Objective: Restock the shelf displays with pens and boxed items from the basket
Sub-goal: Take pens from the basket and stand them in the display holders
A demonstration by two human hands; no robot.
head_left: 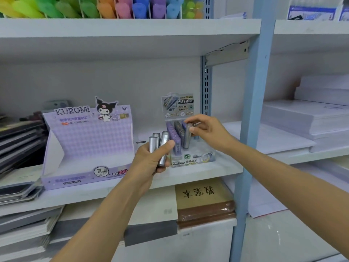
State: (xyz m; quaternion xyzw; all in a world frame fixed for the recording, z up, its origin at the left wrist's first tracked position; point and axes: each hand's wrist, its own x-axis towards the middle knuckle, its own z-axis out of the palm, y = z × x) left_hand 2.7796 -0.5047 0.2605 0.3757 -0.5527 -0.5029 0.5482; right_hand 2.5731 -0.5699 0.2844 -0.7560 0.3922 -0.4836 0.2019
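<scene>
Two bare forearms reach in from the near edge toward a white shelf in a stationery shop.

The left hand is closed round a small bunch of silver tubes, approx. three. They're held upright w/ rounded caps sticking out above the fist. Fingers wrap the back & the thumb presses across the front of the nearest tube, so the grip is clamped tight w/ no gap. This hand hovers just left of the small display box, a clear-fronted tray w/ a printed header card at its far side. The tray sits on the shelf near the blue upright post.

The right hand is over that tray. Thumb & fingertips pinch the top end of a single silver tube, held upright. Its lower end is down inside the tray, right beside rows of purple tubes standing there. The pinch is closed on the tube; can't tell if the tube's base touches the tray floor.

Left of both hands, on the same shelf, is a bigger lilac display box marked KUROMI, w/ a cartoon figure on its header. Far left are dark folders, stacked at a slant. The shelf above carries coloured foam tubes in dividers. Right of the post are stacks of white paper. Below the shelf is a brown wrapped pack w/ brush lettering.
</scene>
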